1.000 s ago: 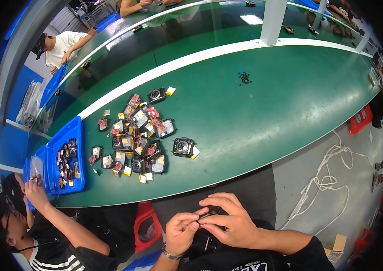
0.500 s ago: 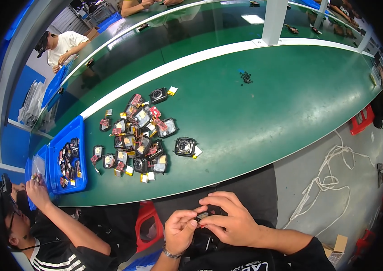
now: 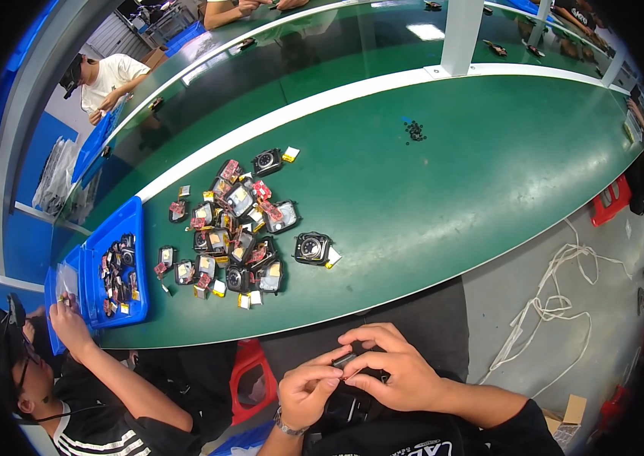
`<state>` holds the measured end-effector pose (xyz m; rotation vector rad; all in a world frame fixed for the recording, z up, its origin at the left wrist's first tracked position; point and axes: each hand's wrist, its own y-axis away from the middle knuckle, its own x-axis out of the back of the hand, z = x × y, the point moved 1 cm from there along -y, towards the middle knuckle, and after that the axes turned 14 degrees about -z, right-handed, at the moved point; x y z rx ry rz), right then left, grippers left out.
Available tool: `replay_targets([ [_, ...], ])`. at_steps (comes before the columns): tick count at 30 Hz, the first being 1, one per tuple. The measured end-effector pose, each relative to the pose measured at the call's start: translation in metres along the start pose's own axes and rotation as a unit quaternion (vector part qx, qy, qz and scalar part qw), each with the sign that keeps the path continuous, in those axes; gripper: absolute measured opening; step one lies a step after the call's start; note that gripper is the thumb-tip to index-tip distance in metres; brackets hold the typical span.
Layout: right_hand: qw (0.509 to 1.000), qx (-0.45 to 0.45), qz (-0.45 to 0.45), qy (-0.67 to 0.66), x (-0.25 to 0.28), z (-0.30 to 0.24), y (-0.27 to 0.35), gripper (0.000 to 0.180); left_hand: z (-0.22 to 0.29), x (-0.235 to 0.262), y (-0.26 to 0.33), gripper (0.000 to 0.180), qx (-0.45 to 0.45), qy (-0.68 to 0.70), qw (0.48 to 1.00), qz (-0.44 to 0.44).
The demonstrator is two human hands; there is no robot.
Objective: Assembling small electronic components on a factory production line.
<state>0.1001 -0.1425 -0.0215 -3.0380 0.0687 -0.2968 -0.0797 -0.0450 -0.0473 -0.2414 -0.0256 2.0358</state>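
Close to my body, just off the front edge of the table, both hands come together around a small black electronic casing (image 3: 344,360). My left hand (image 3: 305,393) pinches its left side between thumb and fingers. My right hand (image 3: 398,371) grips the other side, forefinger arched over it and thumb beneath. A bit of red shows under the casing by the right fingertips. Fingers hide most of the casing.
On the green table (image 3: 444,197) lies a heap of black device casings (image 3: 240,201) with red boards and small batteries. One casing (image 3: 312,248) sits apart. Small black rings (image 3: 415,131) lie far right. A blue bin (image 3: 139,258) holds similar parts; a co-worker's hand (image 3: 71,323) is beside it.
The black casing has turned in my fingers, now showing a plain dark face. My right fingers have shifted slightly around it. The co-worker's hand at the bin has moved slightly.
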Motion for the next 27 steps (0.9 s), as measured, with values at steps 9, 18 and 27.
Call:
replay_targets([
  [9, 0.999, 0.001, -0.043, 0.014, 0.004, 0.001, -0.001, 0.015, 0.008, 0.0, -0.003, 0.011, 0.029, 0.022, 0.999, -0.012],
  [18, 0.984, -0.001, -0.167, -0.067, 0.015, 0.021, -0.005, 0.014, -0.007, 0.009, 0.006, 0.013, 0.161, 0.197, 0.967, -0.003],
  [27, 0.995, 0.014, -0.086, -0.047, -0.008, 0.025, -0.009, 0.009, -0.05, 0.045, 0.033, 0.037, 0.171, 0.009, 0.985, -0.022],
])
